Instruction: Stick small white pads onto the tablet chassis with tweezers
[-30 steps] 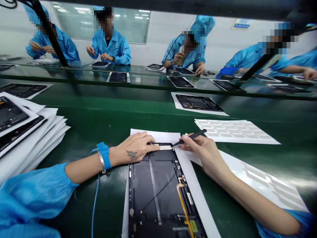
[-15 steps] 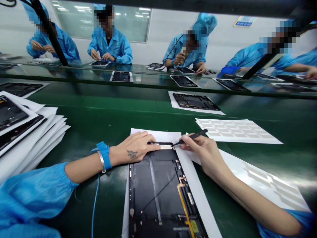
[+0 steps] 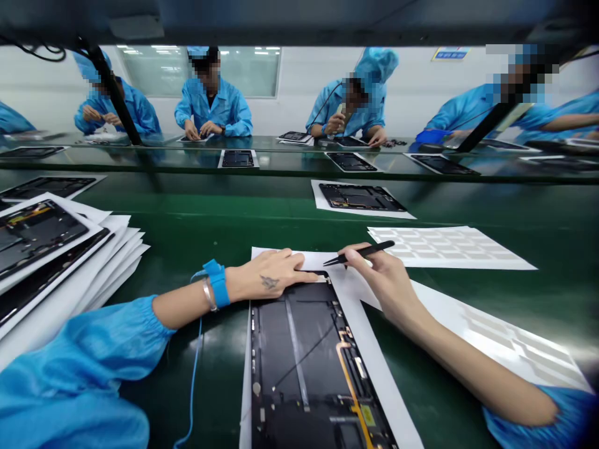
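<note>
The left hand (image 3: pixel 269 273) lies flat, its outstretched fingers (image 3: pixel 302 269) released and steadying the top end of a tablet housing (image 3: pixel 299 368) on white paper (image 3: pixel 369 355) on the green counter (image 3: pixel 196 243), while the right hand (image 3: pixel 381 277) pinches black tweezers (image 3: pixel 362 252) just above.

Operator wears a light-blue cleanroom smock. Left sleeve (image 3: pixel 79 374) ends in a gathered elastic cuff (image 3: pixel 156 313); right sleeve (image 3: pixel 538 416) is the same fabric, partly cut off by the frame edge. Left wrist carries a blue antistatic strap (image 3: pixel 217 284), with a thin blue grounding cord (image 3: pixel 193 368) running down from it, and a silver bangle (image 3: pixel 209 294). Small dark tattoo (image 3: pixel 269 282) on back of left hand (image 3: pixel 283 269). Right hand (image 3: pixel 381 280) also ungloved.
</note>
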{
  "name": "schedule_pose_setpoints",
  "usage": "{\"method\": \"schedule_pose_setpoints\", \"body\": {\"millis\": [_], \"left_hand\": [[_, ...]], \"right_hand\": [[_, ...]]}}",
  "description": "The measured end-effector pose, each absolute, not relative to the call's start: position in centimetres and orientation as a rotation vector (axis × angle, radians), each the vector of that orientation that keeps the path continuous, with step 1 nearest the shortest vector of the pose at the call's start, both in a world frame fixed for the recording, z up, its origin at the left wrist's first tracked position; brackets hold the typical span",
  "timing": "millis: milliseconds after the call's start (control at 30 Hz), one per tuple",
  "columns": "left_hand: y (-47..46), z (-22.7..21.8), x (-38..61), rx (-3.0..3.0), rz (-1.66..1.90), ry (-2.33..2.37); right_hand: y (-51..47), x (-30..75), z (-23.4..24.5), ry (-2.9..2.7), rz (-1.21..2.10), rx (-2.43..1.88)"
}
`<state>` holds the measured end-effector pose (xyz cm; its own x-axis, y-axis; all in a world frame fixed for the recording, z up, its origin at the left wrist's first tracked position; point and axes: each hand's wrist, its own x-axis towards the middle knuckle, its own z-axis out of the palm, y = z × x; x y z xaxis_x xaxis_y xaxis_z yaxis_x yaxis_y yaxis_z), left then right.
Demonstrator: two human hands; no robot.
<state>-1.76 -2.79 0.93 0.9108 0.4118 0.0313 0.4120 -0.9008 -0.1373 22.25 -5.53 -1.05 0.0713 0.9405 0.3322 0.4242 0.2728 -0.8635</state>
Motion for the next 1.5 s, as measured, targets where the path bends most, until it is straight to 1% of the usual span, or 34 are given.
{"method": "schedule_pose_setpoints", "body": {"millis": [100, 200, 300, 433, 533, 700, 800, 900, 1033, 1167, 1267, 1367, 1500], "left_hand": [[-3.0, 1.1, -0.8, -2.852, 0.01, -0.613], [-3.1, 0.3, -1.3, -2.842, -0.054, -0.583], [-2.9, -1.2, -3.1, -2.915, -0.26, -0.554], [-2.5, -2.4, -4.8, -3.016, -0.567, -0.555], [-2.3, -2.5, -4.9, -3.054, -0.607, -0.577], [-2.4, -2.1, -4.5, -3.03, -0.571, -0.595], [-2.5, -2.0, -4.6, -3.021, -0.567, -0.553], [-2.6, -2.2, -4.6, -3.016, -0.573, -0.505], [-2.6, -2.4, -4.6, -2.988, -0.577, -0.484], [-2.6, -2.4, -4.5, -2.976, -0.6, -0.484], [-2.6, -2.4, -4.5, -2.98, -0.623, -0.494], [-2.6, -2.3, -4.5, -2.986, -0.626, -0.501], [-2.6, -2.2, -4.5, -2.998, -0.622, -0.507]], "right_hand": [[-5.9, 21.9, -0.2, -1.815, 0.48, -1.217], [-5.6, 21.4, 0.4, -2.188, 0.283, -1.073], [-4.6, 20.4, 0.7, -2.55, 0.147, -0.941], [-3.3, 18.7, 1.4, -2.847, 0.162, -0.926], [-2.9, 17.7, 2.1, -2.972, 0.182, -0.935], [-2.8, 16.8, 3.0, -3.124, 0.109, -0.911], [-2.6, 17.2, 3.0, -3.168, 0.082, -0.86], [-2.3, 18.7, 2.8, -3.152, 0.077, -0.918], [-2.7, 21.2, 2.0, -2.95, 0.231, -1.048], [-4.8, 22.0, 0.5, -2.625, 0.315, -0.994], [-6.1, 22.1, -0.3, -2.623, 0.386, -0.931], [-6.2, 22.7, -0.3, -2.647, 0.408, -0.992], [-5.8, 23.1, -0.1, -2.524, 0.448, -1.065]]}}
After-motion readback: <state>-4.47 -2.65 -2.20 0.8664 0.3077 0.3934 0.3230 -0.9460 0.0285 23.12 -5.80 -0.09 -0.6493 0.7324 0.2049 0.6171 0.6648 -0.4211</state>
